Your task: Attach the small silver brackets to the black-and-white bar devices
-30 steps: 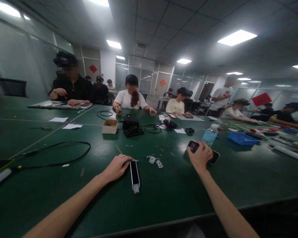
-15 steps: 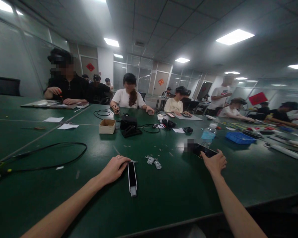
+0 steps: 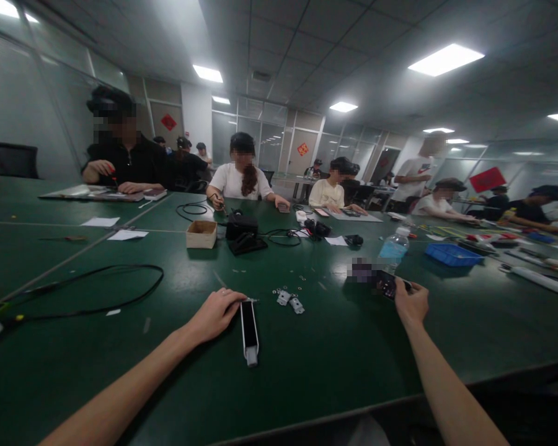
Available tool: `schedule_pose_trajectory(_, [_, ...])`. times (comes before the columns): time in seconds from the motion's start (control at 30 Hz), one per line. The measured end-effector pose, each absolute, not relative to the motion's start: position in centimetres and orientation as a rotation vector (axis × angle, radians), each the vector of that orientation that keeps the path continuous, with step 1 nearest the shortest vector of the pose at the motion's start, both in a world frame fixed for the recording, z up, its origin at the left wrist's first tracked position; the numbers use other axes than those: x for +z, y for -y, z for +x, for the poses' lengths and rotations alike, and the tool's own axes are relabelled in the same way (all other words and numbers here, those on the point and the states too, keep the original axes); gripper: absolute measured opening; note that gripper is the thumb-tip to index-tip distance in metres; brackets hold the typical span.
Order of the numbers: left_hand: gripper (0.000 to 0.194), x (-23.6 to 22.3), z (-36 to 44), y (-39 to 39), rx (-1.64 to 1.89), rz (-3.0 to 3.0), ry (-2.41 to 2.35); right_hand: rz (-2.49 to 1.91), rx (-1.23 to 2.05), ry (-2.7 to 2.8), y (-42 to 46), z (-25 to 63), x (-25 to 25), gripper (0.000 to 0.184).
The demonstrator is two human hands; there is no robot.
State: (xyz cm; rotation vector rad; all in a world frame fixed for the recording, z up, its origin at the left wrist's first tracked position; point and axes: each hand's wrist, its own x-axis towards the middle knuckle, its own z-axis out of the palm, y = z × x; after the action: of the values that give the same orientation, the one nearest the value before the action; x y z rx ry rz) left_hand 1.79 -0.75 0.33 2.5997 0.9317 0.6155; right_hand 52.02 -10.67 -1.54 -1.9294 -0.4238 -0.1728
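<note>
My left hand rests on the table with its fingers closed at the far end of a slim black bar with a white casing. A grey block forms the bar's near end, and a thin silvery piece sticks out beside my fingertips. At the right, my right hand grips a smartphone by its near right end, tilted above the table with its screen lit; part of it is blurred out. Between my hands lie two small grey metal brackets, with several tiny rings scattered behind them.
A water bottle stands behind the phone, a blue tray farther right. Ahead are a small open box and a black device on a stand. A black cable loops at left. Co-workers sit across the green table.
The phone in my right hand has tilted and shifted slightly right, and its dark screen now shows lit content. My right fingers have closed more around it. My left hand stays put.
</note>
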Motion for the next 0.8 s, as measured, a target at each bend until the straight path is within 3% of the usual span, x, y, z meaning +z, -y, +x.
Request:
schedule_pose_trajectory(0.23, [0.029,1.1,1.9,1.2,0.588,2.607,-0.958,-1.901,-0.283,0.383,11.0,51.3,-1.0,0.045])
schedule_pose_trajectory(0.43, [0.03,1.3,2.1,1.3,0.575,2.601,-0.954,-1.748,-0.716,0.774,10.4,47.3,0.6,0.03])
schedule_pose_trajectory(0.67, [0.027,0.9,2.0,1.0,0.602,2.611,-0.951,-1.534,-0.147,1.838,6.3,35.4,1.6,0.015])
schedule_pose_trajectory(0.8, [0.028,1.1,2.1,1.2,0.594,2.618,-0.954,-1.596,0.131,2.119,4.2,30.3,2.4,0.024])
